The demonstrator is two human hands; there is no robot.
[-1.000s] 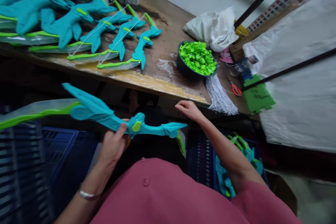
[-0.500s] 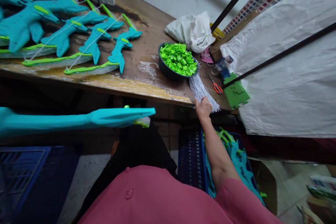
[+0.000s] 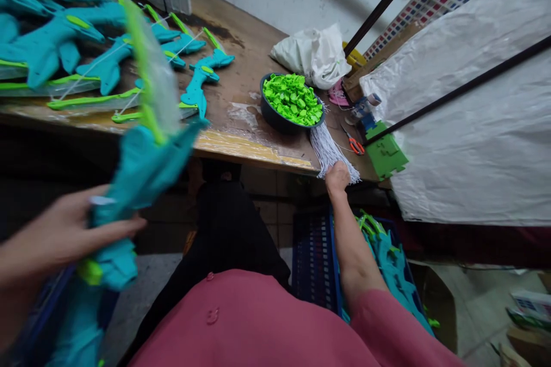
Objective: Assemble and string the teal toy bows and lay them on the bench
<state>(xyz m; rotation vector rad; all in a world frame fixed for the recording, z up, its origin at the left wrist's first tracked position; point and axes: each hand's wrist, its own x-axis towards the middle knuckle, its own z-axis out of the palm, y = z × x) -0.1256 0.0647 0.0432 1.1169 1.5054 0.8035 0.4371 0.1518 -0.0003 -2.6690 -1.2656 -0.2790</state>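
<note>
Currently, I have the left hand [image 3: 77,226] wrapped around the middle of a turquoise-and-green toy bow [image 3: 140,171], held tilted in front of the worktop [image 3: 241,83] at left, slightly blurred. The right hand [image 3: 338,176], fingers curled, is at the loose lower ends of a bundle of white cords [image 3: 323,146] by the worktop's front edge; I cannot tell whether it grips a strand. The bundle's upper part disappears beside or under a dark bowl [image 3: 274,117] heaped with green pieces [image 3: 293,97]. My worry is tangling: pulling one strand could drag its neighbours over the edge, and if the bowl weighs on them, a hard tug might shift it and spill pieces. The bow's upraised limb [image 3: 161,89] overlaps other bows [image 3: 201,77] in view, so a careless swing might snag their strings.
</note>
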